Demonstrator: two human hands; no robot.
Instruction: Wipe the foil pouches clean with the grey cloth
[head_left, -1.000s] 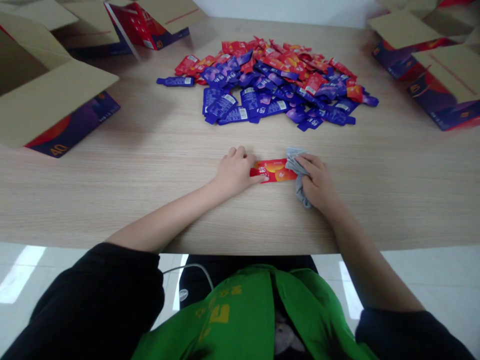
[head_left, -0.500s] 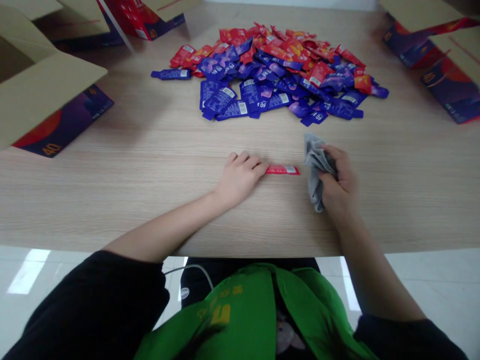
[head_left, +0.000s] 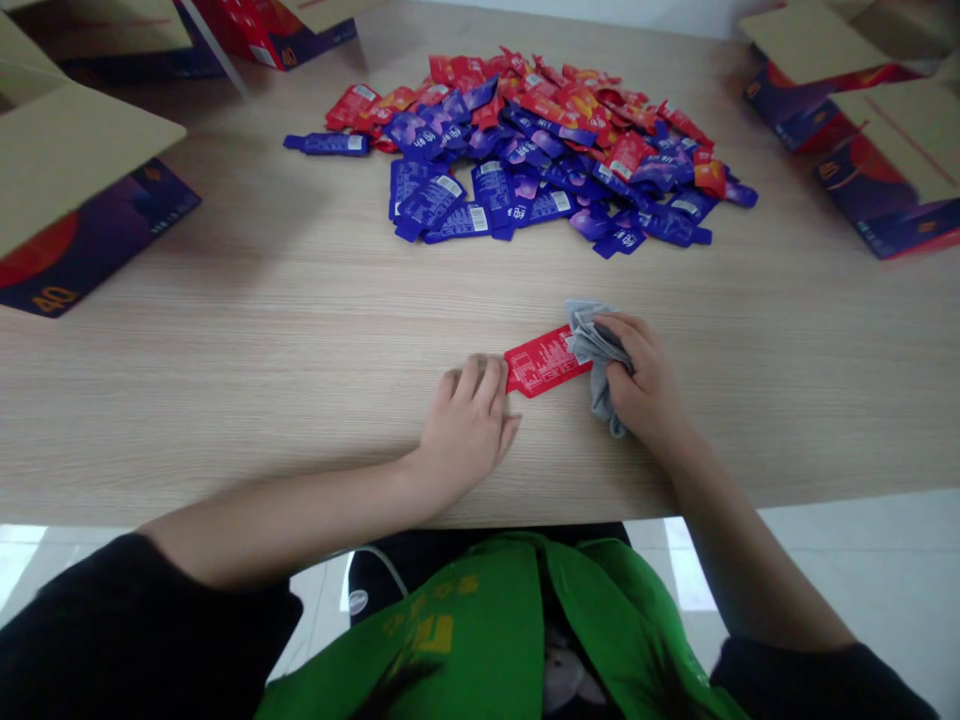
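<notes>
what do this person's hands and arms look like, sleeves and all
The left hand and right hand are bare. The left sleeve and right sleeve look black and plain, both ending around the elbow. Over the body is a green garment with yellow markings.

The red packet [head_left: 540,363], fruit side up a second ago, now lies slanting with its small-print side up; the left hand [head_left: 465,425] has shifted nearer the front edge of the table [head_left: 225,390], and the grey cloth [head_left: 595,345] in the right hand [head_left: 651,385], apart from the packet half a second ago, is back over one end
</notes>
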